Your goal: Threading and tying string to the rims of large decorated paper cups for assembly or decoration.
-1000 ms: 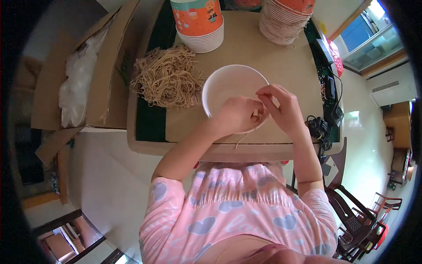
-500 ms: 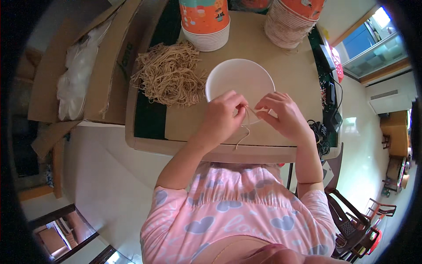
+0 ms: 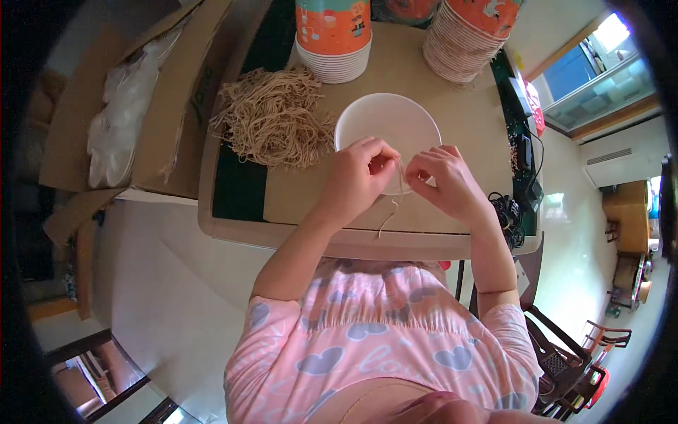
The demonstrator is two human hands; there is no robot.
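My left hand (image 3: 361, 177) and my right hand (image 3: 446, 180) are held close together over the near rim of a white bowl-like tub (image 3: 381, 116). Thumb and fingers of both are pinched on a thin beige string (image 3: 400, 177) that runs between them. Its loose tail hangs below my fingers, over the brown board near the table's front edge. My hands cover the near part of the tub. A tangled heap of the same beige string (image 3: 275, 120) lies left of it.
Behind stand a stack of orange-printed paper tubs (image 3: 333, 39) and, to the right, another stack with strings around it (image 3: 462, 46). A cardboard box (image 3: 166, 120) holding white plastic-looking items (image 3: 123, 116) is at left. Black cables (image 3: 510, 219) lie at the table's right edge.
My right fingers have curled in tighter around the string, and both hands have shifted slightly. The string between them has changed shape, its tail still hanging. The whole view has moved a little.
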